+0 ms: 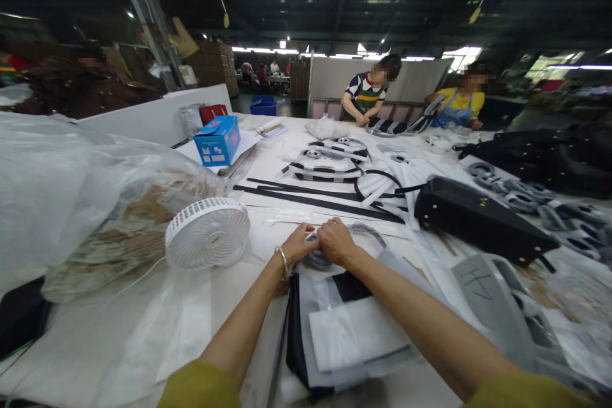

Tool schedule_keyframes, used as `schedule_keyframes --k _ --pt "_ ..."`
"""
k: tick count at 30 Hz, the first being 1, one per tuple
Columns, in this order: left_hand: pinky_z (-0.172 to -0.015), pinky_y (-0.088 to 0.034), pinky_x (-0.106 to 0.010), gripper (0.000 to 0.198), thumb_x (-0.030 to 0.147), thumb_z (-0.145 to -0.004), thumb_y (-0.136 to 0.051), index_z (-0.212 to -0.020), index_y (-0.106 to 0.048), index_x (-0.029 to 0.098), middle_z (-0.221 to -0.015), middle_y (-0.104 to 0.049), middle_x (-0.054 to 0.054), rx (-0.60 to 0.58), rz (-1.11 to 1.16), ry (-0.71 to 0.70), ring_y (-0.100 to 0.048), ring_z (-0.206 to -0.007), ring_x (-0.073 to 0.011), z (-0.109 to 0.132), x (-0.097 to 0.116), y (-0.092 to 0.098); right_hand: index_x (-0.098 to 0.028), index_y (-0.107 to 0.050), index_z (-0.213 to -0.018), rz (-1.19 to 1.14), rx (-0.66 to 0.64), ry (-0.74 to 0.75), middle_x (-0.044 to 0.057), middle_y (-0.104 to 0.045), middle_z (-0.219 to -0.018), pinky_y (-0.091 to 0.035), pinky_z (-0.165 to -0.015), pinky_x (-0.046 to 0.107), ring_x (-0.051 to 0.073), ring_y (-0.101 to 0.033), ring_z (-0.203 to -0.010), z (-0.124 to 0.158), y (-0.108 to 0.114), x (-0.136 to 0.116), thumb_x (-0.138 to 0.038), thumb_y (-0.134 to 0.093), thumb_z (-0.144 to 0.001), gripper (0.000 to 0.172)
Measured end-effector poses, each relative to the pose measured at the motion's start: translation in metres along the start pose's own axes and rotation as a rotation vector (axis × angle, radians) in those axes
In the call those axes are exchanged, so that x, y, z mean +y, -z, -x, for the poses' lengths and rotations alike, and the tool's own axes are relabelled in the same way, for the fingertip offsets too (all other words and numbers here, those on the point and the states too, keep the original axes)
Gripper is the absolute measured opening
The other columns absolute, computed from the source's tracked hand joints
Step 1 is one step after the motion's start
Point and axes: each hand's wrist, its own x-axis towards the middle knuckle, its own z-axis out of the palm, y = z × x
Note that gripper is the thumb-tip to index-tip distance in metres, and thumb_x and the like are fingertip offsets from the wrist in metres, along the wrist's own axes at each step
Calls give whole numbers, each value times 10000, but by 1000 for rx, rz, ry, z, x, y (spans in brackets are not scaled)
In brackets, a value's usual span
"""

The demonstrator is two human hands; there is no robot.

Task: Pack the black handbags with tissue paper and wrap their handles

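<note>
My left hand (pixel 299 243), with a silver bangle at its wrist, grips the left side of a grey coiled piece (pixel 319 260). Closed on the same piece from the right is my right hand (pixel 337 241), its knuckles facing up; the two hands meet over it. Much of the coil is hidden under the fingers. A grey strap (pixel 370 229) curves away behind the right hand. Nearest to me, below the hands, lies a folded black and grey bag-like piece (pixel 306 331) with a white padded sheet (pixel 354 335) and clear wrap on it.
Left of my hands stands a white fan (pixel 210 236) beside a big plastic bag (pixel 86 204). Black strips (pixel 315 201) lie ahead. A blue box (pixel 217 140) is at back left, a black case (pixel 478 220) at right. Two people (pixel 366 92) work across the table.
</note>
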Motion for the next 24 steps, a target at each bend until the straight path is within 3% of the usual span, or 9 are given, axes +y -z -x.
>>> schedule_keyframes --k 4,7,9,12,14,16,18,21,24 --pt "-1056 -404 -415 504 358 -731 -672 -1180 -584 146 -1329 -570 -174 -67 -54 -72 -511 -1255 -306 0 7 -3 -73 -702 -1000 -42 -55 -110 215 -690 -1041 -398 -891 414 323 -630 -1014 1 -1 14 -261 -540 -887 272" --pt "-1088 -383 -451 512 416 -754 -662 -1199 -600 169 -1374 -546 -174 -118 -104 -97 -475 -1305 -331 2 12 -6 -92 -683 -1093 -104 -103 -164 206 -673 -1138 -423 -911 422 329 -615 -1088 -2 7 22 -277 -558 -891 301" --pt "-1112 -343 -501 561 462 -812 -597 -1275 -556 148 -1431 -484 -200 -119 -140 -87 -397 -1369 -355 7 17 -2 -91 -607 -1247 -153 -129 -190 212 -622 -1257 -405 -978 443 325 -569 -1187 5 17 30 -339 -542 -916 419" --pt "-1165 -182 -580 657 513 -906 -449 -1420 -402 106 -1553 -277 -219 -87 -204 -69 -191 -1461 -368 32 25 15 -106 -368 -1471 -248 -69 -206 185 -428 -1481 -291 -1113 468 291 -386 -1381 51 31 43 -464 -378 -990 600" --pt "-1183 -113 -577 673 532 -948 -362 -1492 -283 145 -1599 -163 -167 -61 -317 -119 -104 -1484 -332 63 28 25 -146 -271 -1523 -310 101 -176 141 -329 -1549 -197 -1167 489 276 -268 -1446 103 31 45 -487 -309 -1006 621" --pt "-1199 -112 -541 650 524 -976 -296 -1530 -181 204 -1613 -139 -109 -70 -453 -215 -98 -1491 -285 98 30 26 -175 -232 -1539 -261 251 -113 116 -295 -1567 -131 -1190 514 273 -222 -1463 157 19 40 -480 -332 -1004 624" --pt "-1204 -123 -525 652 524 -979 -295 -1538 -152 218 -1605 -182 -100 -130 -549 -268 -127 -1488 -272 129 27 19 -176 -230 -1540 -190 292 -56 115 -321 -1556 -129 -1193 520 271 -232 -1459 199 -1 29 -468 -376 -996 634" --pt "-1196 -159 -530 625 490 -995 -268 -1535 -164 195 -1591 -218 -120 -192 -616 -229 -177 -1477 -272 152 19 2 -151 -264 -1528 -127 296 -47 127 -360 -1533 -170 -1185 528 273 -269 -1446 224 -30 13 -442 -380 -1000 613" --pt "-1190 -180 -535 614 478 -1002 -250 -1530 -177 175 -1596 -192 -126 -192 -608 -168 -159 -1480 -277 150 11 -7 -122 -333 -1499 -122 285 -81 135 -375 -1521 -213 -1175 530 274 -302 -1433 218 -40 7 -429 -340 -1010 578"
